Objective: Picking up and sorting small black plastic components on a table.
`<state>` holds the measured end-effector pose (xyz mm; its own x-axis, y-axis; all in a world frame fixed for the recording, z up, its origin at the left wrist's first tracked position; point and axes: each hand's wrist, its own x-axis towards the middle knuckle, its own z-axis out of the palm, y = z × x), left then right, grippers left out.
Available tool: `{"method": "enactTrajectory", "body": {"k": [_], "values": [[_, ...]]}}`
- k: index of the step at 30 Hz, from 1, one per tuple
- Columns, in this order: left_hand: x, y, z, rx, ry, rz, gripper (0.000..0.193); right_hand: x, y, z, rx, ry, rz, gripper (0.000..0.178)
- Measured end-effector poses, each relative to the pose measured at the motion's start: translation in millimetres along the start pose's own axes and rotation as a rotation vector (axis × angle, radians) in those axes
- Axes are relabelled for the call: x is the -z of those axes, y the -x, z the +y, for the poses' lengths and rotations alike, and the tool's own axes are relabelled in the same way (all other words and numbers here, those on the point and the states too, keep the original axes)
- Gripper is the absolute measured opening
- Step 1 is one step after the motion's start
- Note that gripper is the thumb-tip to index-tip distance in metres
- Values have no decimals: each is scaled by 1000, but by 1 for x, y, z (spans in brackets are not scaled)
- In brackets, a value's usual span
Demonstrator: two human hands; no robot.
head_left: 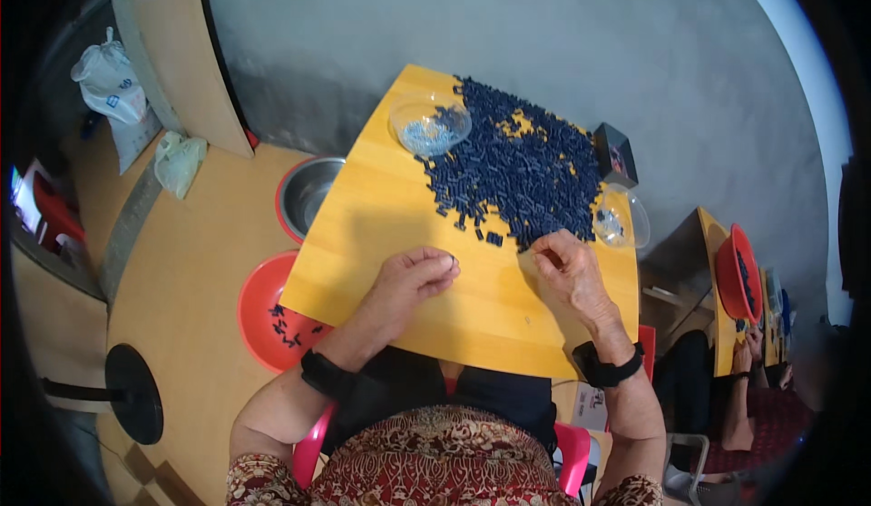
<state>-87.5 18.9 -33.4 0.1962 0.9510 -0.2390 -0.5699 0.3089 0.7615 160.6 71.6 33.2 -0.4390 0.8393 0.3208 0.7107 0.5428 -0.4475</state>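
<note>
Many small black ridged pieces (pixel 517 166) lie in a loose heap over the far half of the yellow table (pixel 363 234). My left hand (pixel 408 288) hovers over the bare near side, thumb and fingers pinched together. A tiny dark speck shows at its fingertips, too small to name. My right hand (pixel 573 275) is at the heap's near edge with fingers curled closed. Its fingertips are by the nearest black pieces; what they hold, if anything, is hidden. A clear bowl (pixel 430 127) of small silvery parts stands left of the heap, and a smaller clear bowl (pixel 621 216) on the right.
A black box (pixel 617 154) stands at the table's right edge. On the floor to the left are a red basin (pixel 263 311) with some black pieces and a metal bowl (pixel 308 193). Another person's hand (pixel 742 358) works at a table on the right, near a red basin (pixel 739 275).
</note>
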Motion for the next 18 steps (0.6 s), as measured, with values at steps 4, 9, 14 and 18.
{"method": "enactTrajectory", "body": {"k": [4,9,14,18], "values": [[0,-2,-1,-15,-4,-4,13,12,24,-7,-140,-124,-205,8],[-1,2,-2,-17,-30,2,13,7,57,-20,-135,-117,-340,9],[-3,3,-2,-21,-31,-1,13,-11,66,-6,191,35,-271,15],[-2,5,-2,-37,-34,-9,13,-12,48,11,254,166,-194,19]]}}
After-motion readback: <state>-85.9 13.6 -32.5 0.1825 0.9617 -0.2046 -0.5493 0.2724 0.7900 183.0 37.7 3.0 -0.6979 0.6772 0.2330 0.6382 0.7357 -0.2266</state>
